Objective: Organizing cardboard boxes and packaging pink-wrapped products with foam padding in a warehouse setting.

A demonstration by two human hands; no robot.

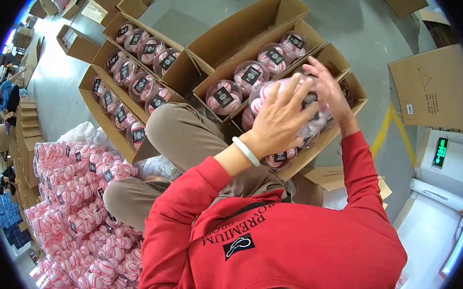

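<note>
The red sweatshirt sleeves (pixel 268 242) rise to both hands: the left hand (pixel 280 121) and right hand (pixel 327 95) clasp a clear round plastic tub of pink-and-white striped balls (pixel 272 91) above the open brown cardboard carton (pixel 332 58). Smooth plastic could slip, judging by the fingertip hold, denting the tubs below.

Single head view, fisheye, worn high on person's head, facing steeply down past red sweater (pixel 289 243) and knees to concrete floor (pixel 197 10); hands near, mid-frame; cartons (pixel 243 31) farther off; edges bend toward dark rim
</note>
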